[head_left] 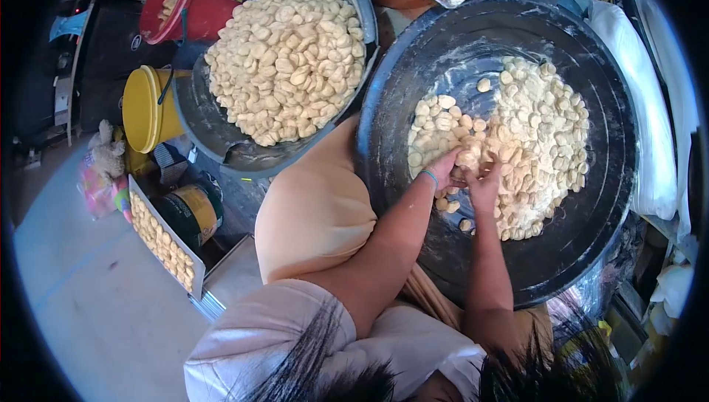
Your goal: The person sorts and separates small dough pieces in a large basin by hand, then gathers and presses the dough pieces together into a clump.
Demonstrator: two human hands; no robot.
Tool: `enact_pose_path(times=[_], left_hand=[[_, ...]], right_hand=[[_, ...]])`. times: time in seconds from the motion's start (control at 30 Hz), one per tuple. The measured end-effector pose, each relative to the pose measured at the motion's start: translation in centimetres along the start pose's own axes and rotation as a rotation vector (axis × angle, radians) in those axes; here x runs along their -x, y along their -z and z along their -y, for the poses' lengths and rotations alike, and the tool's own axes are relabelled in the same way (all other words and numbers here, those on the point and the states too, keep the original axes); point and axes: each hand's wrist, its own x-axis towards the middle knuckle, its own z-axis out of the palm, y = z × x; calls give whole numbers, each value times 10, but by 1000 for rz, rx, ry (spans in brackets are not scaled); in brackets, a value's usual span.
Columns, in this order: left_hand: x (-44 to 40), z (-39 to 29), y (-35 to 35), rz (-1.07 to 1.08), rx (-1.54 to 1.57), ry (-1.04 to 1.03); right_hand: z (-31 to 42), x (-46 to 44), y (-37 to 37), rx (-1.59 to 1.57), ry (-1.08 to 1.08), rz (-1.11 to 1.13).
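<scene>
In the large round black tub (384,232) lies a heap of pale, floury dough pieces (546,136), with looser ones at its left side. My left hand (445,169), with a teal band at the wrist, is in the left part of the heap, its fingers curled around some dough pieces. Close beside it, nearly touching, my right hand (484,184) has its fingers bent over the same pieces. Together the hands cup a small bunch of dough pieces (470,155) between them.
A second dark tub (199,107) at upper left holds a bigger heap. Left of it are a red bucket (210,14) and a yellow bucket (142,110). A tray of dough pieces (198,273) leans lower left. White plastic sacks (628,99) lie along the right.
</scene>
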Motion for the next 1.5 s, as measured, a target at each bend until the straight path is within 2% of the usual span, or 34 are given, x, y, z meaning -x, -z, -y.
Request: enact_pose_path(times=[0.03,0.07,0.13,0.23,0.27,0.3,0.33,0.37,0.4,0.47,0.5,0.53,0.6,0.7,0.8,0.83,0.87,0.93,0.97,1.0,1.03,1.07,1.1,1.13,1.17,1.2,1.23,1.27,1.33,1.37,1.47,1.5], left_hand=[[5,-1,-3,60,99,-43],[6,-4,-8,89,28,-76],[6,-10,-25,153,-108,-139],[-1,-25,-35,160,-114,-160],[-4,-30,-33,166,-127,-165],[5,-37,-35,208,-59,-299],[16,-43,-40,199,-71,-345],[28,-47,-46,194,-81,-388],[35,-49,-47,196,-89,-426],[31,-50,-37,242,64,-223],[34,-49,-38,246,17,-259],[39,-51,-37,248,-30,-301],[55,-54,-38,219,-164,-307],[50,-53,-33,291,-70,-326],[43,-60,-33,351,6,-310],[41,-63,-31,378,16,-289],[40,-66,-30,400,29,-273],[35,-63,-45,181,-178,-307],[28,-60,-49,67,-307,-316],[28,-62,-46,-51,-435,-319],[58,-75,-68,-19,-483,-247],[46,-73,-51,-56,-402,-256],[17,-64,-28,-72,-324,-254],[16,-63,-43,-65,-250,-238],[22,-59,-52,-142,-136,-335],[0,-59,-38,50,168,-274],[12,-67,-47,76,234,-286],[24,-74,-55,92,305,-303],[15,-73,-48,41,230,-323],[10,-72,-45,16,187,-335],[4,-66,-35,35,9,-364],[6,-65,-36,41,9,-393]], right_hand=[[9,-4,8,-33,-35,0],[19,-7,18,361,168,-56],[19,-17,27,383,437,-76],[19,-30,36,-373,109,126],[20,-34,37,-509,2,115],[38,-36,44,-647,-108,91],[56,-38,54,-780,-219,60],[75,-37,59,-586,-150,94],[76,-38,60,-548,-139,164],[87,-37,56,-455,-137,280],[89,-36,51,-401,-29,265],[96,-34,48,-470,-54,218],[97,-35,42,-833,-224,51],[74,-42,39,-632,-211,-94],[76,-35,36,-900,-214,-16],[69,-36,37,-903,-189,43],[69,-37,38,-761,-132,21],[75,-41,29,-490,-10,9],[60,-51,27,158,346,-52],[70,-55,26,233,226,93],[91,-57,31,314,106,234],[104,-58,36,404,-21,365],[109,-60,38,368,-87,359],[104,-59,42,252,28,254],[93,-59,44,144,140,140],[80,-59,41,34,261,33],[64,-62,32,-205,194,-131],[67,-60,31,-349,36,-210],[71,-52,22,-86,195,-157],[60,-55,13,-80,320,-17],[53,-56,15,-377,-212,51],[50,-60,16,-589,-257,-54]])
